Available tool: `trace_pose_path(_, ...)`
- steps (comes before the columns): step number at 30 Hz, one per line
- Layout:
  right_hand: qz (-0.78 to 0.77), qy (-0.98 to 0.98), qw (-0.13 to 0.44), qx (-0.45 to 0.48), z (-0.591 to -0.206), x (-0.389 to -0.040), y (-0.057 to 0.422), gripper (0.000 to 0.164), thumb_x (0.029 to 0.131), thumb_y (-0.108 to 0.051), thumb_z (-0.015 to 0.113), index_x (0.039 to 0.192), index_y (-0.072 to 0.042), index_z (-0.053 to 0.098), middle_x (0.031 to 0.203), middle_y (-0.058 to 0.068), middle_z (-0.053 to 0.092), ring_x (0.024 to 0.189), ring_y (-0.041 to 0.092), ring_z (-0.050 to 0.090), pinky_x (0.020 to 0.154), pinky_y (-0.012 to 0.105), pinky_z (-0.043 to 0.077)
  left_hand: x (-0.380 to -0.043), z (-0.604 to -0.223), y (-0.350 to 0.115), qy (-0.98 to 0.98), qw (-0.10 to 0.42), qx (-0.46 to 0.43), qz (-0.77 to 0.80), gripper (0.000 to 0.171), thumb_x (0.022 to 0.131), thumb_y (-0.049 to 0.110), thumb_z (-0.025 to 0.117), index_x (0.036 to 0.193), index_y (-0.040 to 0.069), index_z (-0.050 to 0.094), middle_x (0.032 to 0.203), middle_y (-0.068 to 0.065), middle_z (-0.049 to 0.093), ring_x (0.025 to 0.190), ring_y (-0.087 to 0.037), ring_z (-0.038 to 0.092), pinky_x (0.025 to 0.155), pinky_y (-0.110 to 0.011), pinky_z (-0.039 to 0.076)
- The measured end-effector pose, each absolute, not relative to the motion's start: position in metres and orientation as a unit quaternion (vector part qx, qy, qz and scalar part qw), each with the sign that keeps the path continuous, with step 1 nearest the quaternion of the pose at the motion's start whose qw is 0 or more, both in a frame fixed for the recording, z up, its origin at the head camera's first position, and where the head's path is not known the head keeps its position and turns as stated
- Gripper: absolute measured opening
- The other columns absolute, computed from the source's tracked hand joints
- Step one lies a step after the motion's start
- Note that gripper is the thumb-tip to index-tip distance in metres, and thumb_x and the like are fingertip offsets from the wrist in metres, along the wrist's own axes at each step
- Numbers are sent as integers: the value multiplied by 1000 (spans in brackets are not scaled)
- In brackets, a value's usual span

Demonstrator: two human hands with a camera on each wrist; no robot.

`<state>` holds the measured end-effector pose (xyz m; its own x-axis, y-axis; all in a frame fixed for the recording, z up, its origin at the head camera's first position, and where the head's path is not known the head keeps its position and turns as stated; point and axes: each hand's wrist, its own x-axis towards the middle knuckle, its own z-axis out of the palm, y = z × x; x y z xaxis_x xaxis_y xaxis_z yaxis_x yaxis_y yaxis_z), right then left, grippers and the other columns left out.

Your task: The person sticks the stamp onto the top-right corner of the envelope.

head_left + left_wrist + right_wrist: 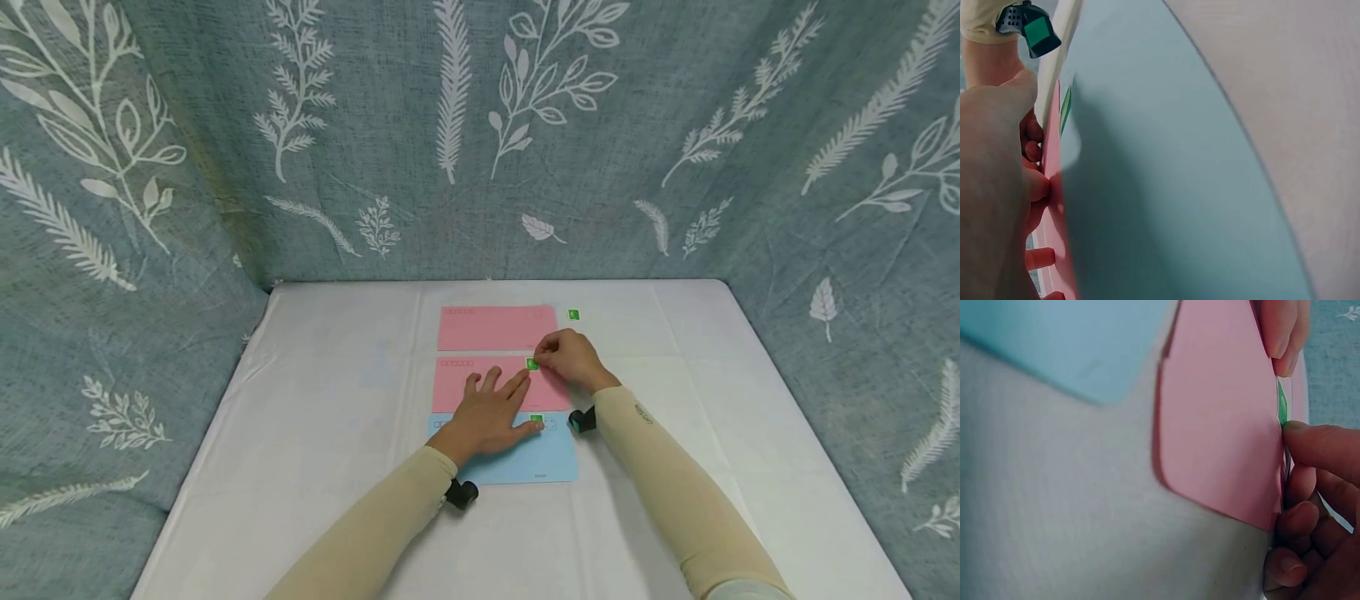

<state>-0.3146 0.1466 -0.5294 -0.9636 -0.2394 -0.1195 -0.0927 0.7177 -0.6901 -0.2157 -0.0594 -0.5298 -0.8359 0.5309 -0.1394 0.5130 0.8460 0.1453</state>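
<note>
A green stamp (532,364) lies at the top right corner of the middle pink envelope (446,392). My right hand (572,358) pinches this stamp's edge, thumb against it in the right wrist view, the other fingers curled below. Spread fingers of my left hand (483,421) rest on the pink envelope, two fingertips right at the stamp's lower left. Its palm and thumb lie over the blue envelope (525,471), hiding part of it. Another green stamp (536,418) sits on the blue envelope's upper right, just above my left thumb.
Farther back lies a second pink envelope (487,333) with no stamp on it. A loose green stamp (573,315) is on the white tablecloth (337,400) to its right. Leaf-patterned curtains (390,125) surround the table's back and sides.
</note>
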Motion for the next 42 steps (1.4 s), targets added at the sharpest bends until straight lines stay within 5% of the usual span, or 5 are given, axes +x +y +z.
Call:
trace_pose_path(26, -378, 916, 102, -89, -535, -316, 149, 12, 102, -18, 77, 96, -9, 81, 89, 2, 73, 87, 24, 62, 88, 42, 51, -214, -534, -59, 957, 84, 269, 65, 88, 108, 73, 40, 174, 16, 30, 179, 4, 24, 160, -36, 25, 123, -65, 21)
trace_pose_path(42, -378, 914, 104, -101, -533, -315, 149, 8, 98, -18, 81, 101, -12, 76, 87, 4, 66, 81, 22, 59, 79, 39, 48, -217, -530, -58, 957, 101, 267, 57, 90, 107, 76, 37, 174, 18, 28, 179, 4, 24, 162, -37, 23, 124, -67, 21)
